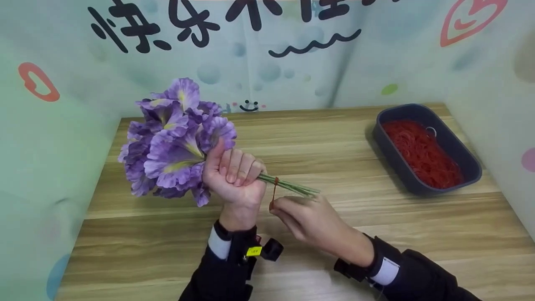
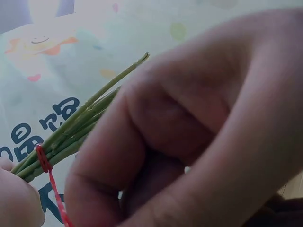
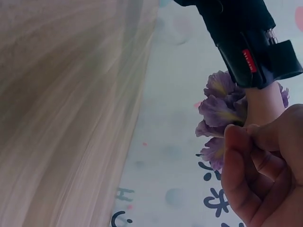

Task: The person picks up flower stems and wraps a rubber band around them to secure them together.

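Observation:
My left hand [image 1: 236, 177] grips a bunch of purple flowers [image 1: 175, 142] by its green stems [image 1: 292, 187], blooms to the left and cut ends to the right. A red rubber band [image 1: 274, 194] is wound round the stems just beyond that fist. Its free loop is pulled taut towards me, pinched between the thumb and forefinger of my right hand [image 1: 311, 219]. In the left wrist view, the windings of the band [image 2: 43, 158] sit on the stems [image 2: 75, 127]. The right wrist view shows my right hand's [image 3: 265, 175] curled fingers; the band cannot be made out there.
A dark blue plastic box [image 1: 422, 192] stands at the right of the wooden table [image 1: 317, 138], holding a heap of red rubber bands [image 1: 422, 154]. Printed cloth walls [image 1: 267, 71] enclose the back and sides. A wrist camera [image 1: 272, 249] juts from the left cuff.

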`<action>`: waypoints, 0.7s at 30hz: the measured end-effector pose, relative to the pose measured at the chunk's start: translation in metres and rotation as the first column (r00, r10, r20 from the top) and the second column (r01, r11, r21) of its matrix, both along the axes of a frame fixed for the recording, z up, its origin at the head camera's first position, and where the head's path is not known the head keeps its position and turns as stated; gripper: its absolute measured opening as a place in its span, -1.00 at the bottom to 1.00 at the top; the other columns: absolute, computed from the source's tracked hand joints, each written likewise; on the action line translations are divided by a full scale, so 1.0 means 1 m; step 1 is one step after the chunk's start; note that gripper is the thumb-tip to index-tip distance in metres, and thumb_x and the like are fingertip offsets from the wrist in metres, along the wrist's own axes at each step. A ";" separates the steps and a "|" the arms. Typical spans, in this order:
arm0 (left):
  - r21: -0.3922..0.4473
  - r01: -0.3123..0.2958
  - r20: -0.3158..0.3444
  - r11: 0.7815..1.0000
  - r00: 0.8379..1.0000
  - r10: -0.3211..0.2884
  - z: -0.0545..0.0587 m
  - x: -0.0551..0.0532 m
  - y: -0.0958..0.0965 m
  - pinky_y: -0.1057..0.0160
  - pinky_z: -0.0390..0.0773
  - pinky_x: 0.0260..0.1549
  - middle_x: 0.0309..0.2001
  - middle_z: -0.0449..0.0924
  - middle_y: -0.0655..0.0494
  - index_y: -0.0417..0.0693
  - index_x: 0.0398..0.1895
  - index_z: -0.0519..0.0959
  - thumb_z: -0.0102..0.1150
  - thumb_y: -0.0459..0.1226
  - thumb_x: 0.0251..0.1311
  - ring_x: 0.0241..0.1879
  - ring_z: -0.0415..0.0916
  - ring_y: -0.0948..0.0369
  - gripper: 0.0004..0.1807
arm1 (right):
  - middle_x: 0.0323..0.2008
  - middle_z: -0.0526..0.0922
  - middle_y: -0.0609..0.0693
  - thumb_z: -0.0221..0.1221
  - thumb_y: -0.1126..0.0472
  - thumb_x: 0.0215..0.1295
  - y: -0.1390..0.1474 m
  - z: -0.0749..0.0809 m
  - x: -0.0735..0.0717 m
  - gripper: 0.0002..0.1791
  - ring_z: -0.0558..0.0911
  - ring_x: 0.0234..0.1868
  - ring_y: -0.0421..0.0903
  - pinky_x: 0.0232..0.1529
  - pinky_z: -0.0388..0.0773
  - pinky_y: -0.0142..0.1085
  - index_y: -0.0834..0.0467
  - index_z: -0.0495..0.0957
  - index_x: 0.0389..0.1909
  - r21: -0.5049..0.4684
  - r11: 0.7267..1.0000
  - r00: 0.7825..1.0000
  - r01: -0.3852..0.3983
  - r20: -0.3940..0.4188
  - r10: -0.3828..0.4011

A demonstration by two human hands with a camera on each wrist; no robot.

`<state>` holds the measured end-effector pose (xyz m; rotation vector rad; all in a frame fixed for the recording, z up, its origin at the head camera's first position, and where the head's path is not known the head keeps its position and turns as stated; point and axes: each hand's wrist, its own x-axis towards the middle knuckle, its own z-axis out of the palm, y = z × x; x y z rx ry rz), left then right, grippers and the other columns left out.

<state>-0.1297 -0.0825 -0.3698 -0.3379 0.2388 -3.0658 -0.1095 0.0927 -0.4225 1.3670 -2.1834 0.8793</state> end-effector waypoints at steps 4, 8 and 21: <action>-0.038 -0.038 -0.018 0.999 0.999 0.037 -0.002 -0.001 0.000 0.49 -0.33 -0.65 -0.85 0.36 0.14 0.20 -0.70 -0.02 0.40 -0.35 0.33 -0.73 -0.25 0.37 -0.25 | -0.46 0.76 -0.08 0.40 0.41 0.56 -0.001 0.001 0.007 -0.88 0.69 -0.52 -0.25 -0.43 0.67 -0.45 0.16 0.69 -0.18 -0.036 0.999 0.999 -0.024 0.026 0.025; -0.074 -0.059 -0.052 0.996 0.997 0.055 -0.005 -0.002 0.000 0.48 -0.35 -0.64 -0.84 0.33 0.16 0.20 -0.69 -0.07 0.41 -0.33 0.37 -0.72 -0.29 0.38 -0.21 | -0.46 0.80 -0.07 0.36 0.39 0.63 -0.002 0.003 0.013 -0.91 0.71 -0.54 -0.26 -0.47 0.67 -0.52 0.18 0.70 -0.16 -0.060 0.997 0.999 -0.038 0.014 0.039; -0.146 -0.084 -0.135 0.986 0.989 0.064 -0.012 -0.006 0.000 0.48 -0.33 -0.64 -0.83 0.25 0.21 0.16 -0.70 -0.11 0.39 -0.29 0.47 -0.73 -0.34 0.38 -0.17 | -0.44 0.82 -0.09 0.21 0.28 0.81 0.003 0.013 0.021 -0.81 0.73 -0.55 -0.30 -0.49 0.70 -0.51 0.18 0.71 -0.13 -0.087 0.995 0.998 -0.041 -0.053 0.036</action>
